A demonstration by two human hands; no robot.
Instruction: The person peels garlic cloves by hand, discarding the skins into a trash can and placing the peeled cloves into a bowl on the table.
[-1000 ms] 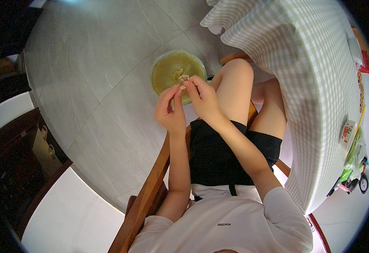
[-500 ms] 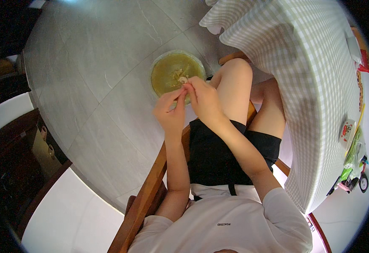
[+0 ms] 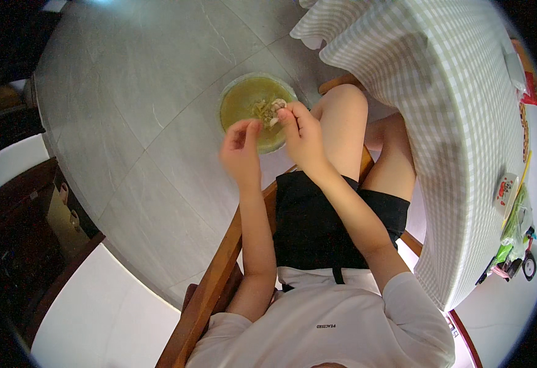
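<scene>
The left hand [image 3: 240, 142] is pulling away, fingers curling loosely; whether it is holding anything, I cannot tell. The bin [image 3: 232, 101] is holding scraps [image 3: 258, 111]. Above it, the pale piece [image 3: 279, 105] is staying rightward, the right hand [image 3: 302, 135] alone now pinching it.

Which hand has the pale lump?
The right hand: its thumb and fingers pinch the pale lump over the round yellowish bin. The left hand is apart from the lump, off to its left.
</scene>
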